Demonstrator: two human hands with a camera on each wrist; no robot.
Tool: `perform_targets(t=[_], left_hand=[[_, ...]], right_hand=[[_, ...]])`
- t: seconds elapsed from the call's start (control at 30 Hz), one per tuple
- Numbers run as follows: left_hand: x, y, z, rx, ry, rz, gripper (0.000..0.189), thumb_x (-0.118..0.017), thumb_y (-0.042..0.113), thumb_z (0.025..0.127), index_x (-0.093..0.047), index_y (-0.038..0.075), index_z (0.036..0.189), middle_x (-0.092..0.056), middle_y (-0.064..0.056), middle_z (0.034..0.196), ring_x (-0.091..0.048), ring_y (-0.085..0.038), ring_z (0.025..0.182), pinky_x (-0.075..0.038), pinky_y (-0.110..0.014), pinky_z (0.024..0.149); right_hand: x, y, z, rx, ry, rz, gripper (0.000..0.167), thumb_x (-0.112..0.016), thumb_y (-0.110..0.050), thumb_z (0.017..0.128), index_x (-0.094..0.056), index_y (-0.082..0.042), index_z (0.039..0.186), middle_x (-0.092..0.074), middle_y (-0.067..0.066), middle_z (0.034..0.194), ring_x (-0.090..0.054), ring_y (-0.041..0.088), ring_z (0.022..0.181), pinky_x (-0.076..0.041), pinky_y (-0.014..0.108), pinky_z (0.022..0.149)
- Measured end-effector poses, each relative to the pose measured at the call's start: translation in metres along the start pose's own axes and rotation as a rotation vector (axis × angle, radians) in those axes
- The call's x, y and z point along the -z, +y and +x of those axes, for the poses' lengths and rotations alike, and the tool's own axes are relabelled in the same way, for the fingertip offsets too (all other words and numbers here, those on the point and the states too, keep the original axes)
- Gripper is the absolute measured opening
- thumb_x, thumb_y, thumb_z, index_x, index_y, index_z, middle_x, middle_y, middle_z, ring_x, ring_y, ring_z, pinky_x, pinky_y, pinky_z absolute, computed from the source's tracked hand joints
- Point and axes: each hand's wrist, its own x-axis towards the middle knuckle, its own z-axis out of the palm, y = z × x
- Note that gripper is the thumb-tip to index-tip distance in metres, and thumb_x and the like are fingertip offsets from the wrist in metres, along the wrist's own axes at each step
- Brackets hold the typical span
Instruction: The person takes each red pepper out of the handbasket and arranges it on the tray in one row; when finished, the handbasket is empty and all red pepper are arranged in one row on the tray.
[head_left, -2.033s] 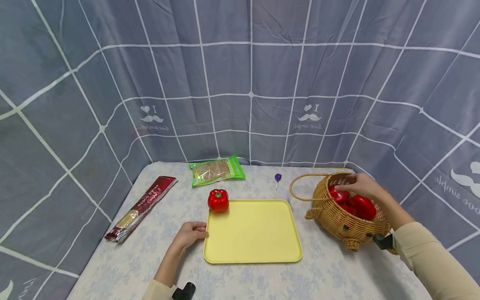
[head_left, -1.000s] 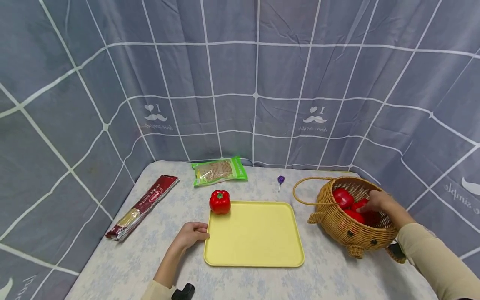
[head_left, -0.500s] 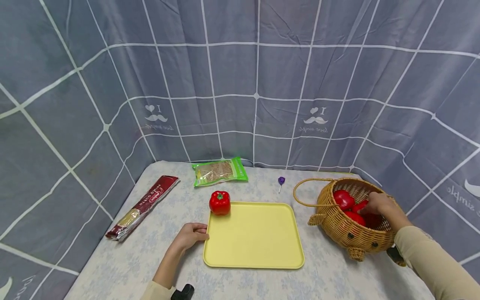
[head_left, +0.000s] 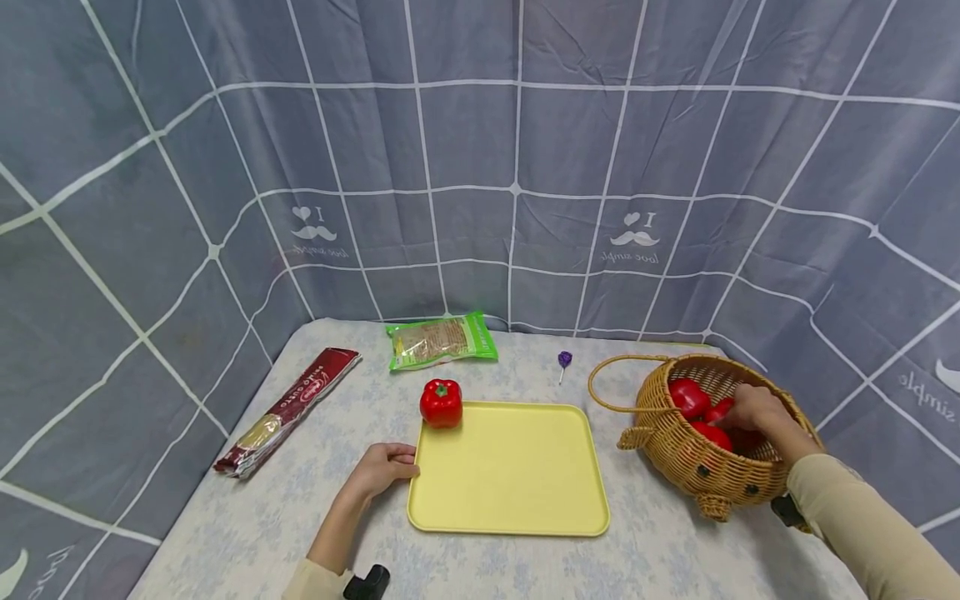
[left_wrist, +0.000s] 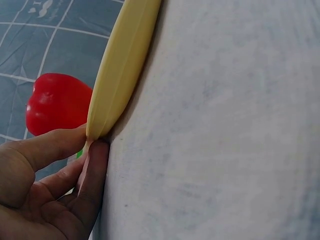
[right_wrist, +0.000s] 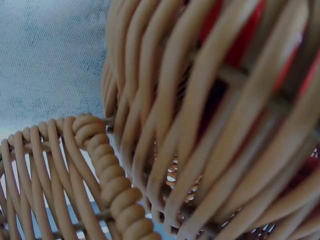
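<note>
My left hand (head_left: pixel 378 471) pinches the left edge of a yellow tray (head_left: pixel 517 475); the left wrist view has the thumb (left_wrist: pixel 55 145) and fingers at its rim. A red bell pepper (head_left: pixel 441 403) sits at the tray's far left corner. On the right, my right hand (head_left: pixel 756 410) reaches down into a wicker basket (head_left: pixel 682 458) with an animal face. Inside lie several shiny red rounded things (head_left: pixel 687 398), and the fingers are among them. Their tips are hidden, so I cannot tell whether they grip one. Basket weave (right_wrist: pixel 165 110) fills the right wrist view.
A dark red packet (head_left: pixel 288 412) lies at the table's left. Toward the back are a green-edged clear packet (head_left: pixel 442 342) and a purple lollipop (head_left: pixel 565 359). The basket's loop handle (head_left: pixel 600 383) sticks out toward the tray. A grey checked curtain (head_left: pixel 472 167) surrounds the table.
My right hand has gone from above the basket's far rim down into it, toward its right side. The basket has tilted slightly. My left hand has stayed at the tray's edge.
</note>
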Motion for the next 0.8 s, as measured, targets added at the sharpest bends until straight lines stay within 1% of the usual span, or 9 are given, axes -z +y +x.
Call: perform_targets(t=[0.2, 0.3, 0.5, 0.6, 0.73, 0.8], left_hand=[[-0.001, 0.002, -0.003, 0.003, -0.005, 0.014, 0.037, -0.074, 0.002, 0.080, -0.064, -0.008, 0.115, -0.067, -0.013, 0.095, -0.061, -0.014, 0.079, -0.052, -0.028, 0.070], [-0.001, 0.002, -0.004, 0.003, -0.005, 0.022, 0.037, -0.074, 0.002, 0.080, -0.065, -0.008, 0.114, -0.067, -0.014, 0.096, -0.062, -0.015, 0.079, -0.052, -0.029, 0.071], [0.000, 0.000, -0.003, 0.004, 0.001, 0.029, 0.036, -0.074, 0.002, 0.080, -0.065, -0.007, 0.114, -0.068, -0.013, 0.096, -0.062, -0.015, 0.082, -0.052, -0.028, 0.071], [0.000, -0.001, -0.002, -0.004, 0.000, 0.022, 0.037, -0.073, 0.002, 0.081, -0.065, -0.008, 0.115, -0.068, -0.013, 0.097, -0.062, -0.015, 0.083, -0.053, -0.028, 0.072], [0.001, 0.001, 0.000, -0.007, 0.000, 0.026, 0.038, -0.073, 0.003, 0.081, -0.064, -0.008, 0.116, -0.068, -0.013, 0.098, -0.062, -0.014, 0.083, -0.052, -0.027, 0.072], [0.001, 0.001, 0.000, -0.003, -0.002, 0.030, 0.038, -0.073, 0.003, 0.081, -0.064, -0.008, 0.117, -0.068, -0.014, 0.099, -0.062, -0.014, 0.083, -0.052, -0.027, 0.072]], right_hand=[[-0.001, 0.004, -0.006, -0.023, 0.002, 0.036, 0.040, -0.078, -0.033, 0.074, -0.047, -0.010, 0.064, -0.043, 0.003, 0.064, -0.043, 0.022, 0.063, -0.036, 0.030, 0.056], [0.001, 0.004, -0.010, -0.025, 0.018, 0.044, 0.042, -0.080, -0.035, 0.073, -0.047, -0.011, 0.062, -0.043, 0.002, 0.062, -0.043, 0.022, 0.063, -0.034, 0.030, 0.057], [0.008, 0.000, -0.016, -0.005, 0.082, 0.045, 0.044, -0.080, -0.041, 0.072, -0.050, -0.010, 0.063, -0.048, 0.004, 0.064, -0.046, 0.025, 0.065, -0.035, 0.032, 0.057], [0.010, -0.002, -0.018, 0.001, 0.120, 0.073, 0.045, -0.081, -0.041, 0.071, -0.049, -0.011, 0.061, -0.048, 0.005, 0.062, -0.047, 0.026, 0.064, -0.035, 0.031, 0.055], [0.015, -0.004, -0.020, 0.003, 0.171, 0.085, 0.046, -0.081, -0.042, 0.071, -0.051, -0.007, 0.063, -0.049, 0.007, 0.062, -0.048, 0.028, 0.065, -0.035, 0.032, 0.055], [0.018, -0.005, -0.022, -0.003, 0.184, 0.093, 0.048, -0.081, -0.043, 0.071, -0.054, -0.004, 0.067, -0.052, 0.009, 0.064, -0.049, 0.031, 0.067, -0.036, 0.033, 0.056]])
